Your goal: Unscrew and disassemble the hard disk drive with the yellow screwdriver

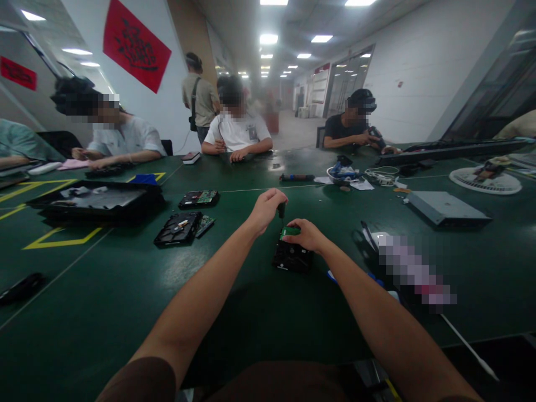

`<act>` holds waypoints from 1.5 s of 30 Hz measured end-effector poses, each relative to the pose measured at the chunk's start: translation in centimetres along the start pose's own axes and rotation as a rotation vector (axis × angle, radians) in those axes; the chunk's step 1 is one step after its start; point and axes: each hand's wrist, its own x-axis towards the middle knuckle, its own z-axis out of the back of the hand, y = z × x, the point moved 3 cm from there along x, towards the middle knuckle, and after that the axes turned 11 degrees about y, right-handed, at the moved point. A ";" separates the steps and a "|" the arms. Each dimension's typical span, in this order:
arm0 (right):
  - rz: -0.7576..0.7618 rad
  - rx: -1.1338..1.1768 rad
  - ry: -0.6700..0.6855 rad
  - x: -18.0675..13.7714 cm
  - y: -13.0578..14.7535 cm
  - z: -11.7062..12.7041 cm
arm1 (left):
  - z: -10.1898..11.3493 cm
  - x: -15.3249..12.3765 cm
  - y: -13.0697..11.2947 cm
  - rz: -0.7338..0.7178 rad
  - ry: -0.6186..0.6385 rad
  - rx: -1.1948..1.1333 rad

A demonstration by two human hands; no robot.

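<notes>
The hard drive point(293, 258) lay, as we saw in the head view, on the green table point(104, 301), below the hands and nearer to the wearer than the left one. Its long axis, as far as we could judge, ran away from the wearer, and a green circuit board point(290, 230) showed at its far end. We found the right hand point(307, 234) the nearer to it: that hand came in from the drive's right side, fingers curled, thumb and fingertips holding the board. The left hand point(268, 209) was raised above the drive's far left side, its fingers wrapped around the dark handle of a screwdriver point(282, 209). The shaft pointed down toward the board, so from that hand the drive lay below and slightly right; we could not tell whether the tip touched. Left of the drive we saw a second drive point(176, 229) with a loose board point(205, 225) beside it.
</notes>
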 end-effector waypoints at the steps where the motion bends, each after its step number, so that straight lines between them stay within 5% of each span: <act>1: -0.002 0.001 -0.001 0.0 0.0 0.0 | 0.1 0.0 -0.1 -0.012 -0.011 0.031; 15: -0.001 -0.009 -0.009 0.0 0.0 0.0 | -0.3 0.0 0.3 0.011 0.064 -0.114; 25: -0.005 0.002 -0.004 0.1 -0.1 0.0 | 0.1 0.0 -0.3 -0.029 -0.006 0.108; 35: -0.012 -0.005 -0.005 0.2 -0.2 -0.1 | -0.4 0.1 0.2 0.001 0.079 -0.127; 45: -0.022 -0.002 0.009 0.0 0.0 0.0 | 0.2 0.3 0.4 -0.042 0.016 0.038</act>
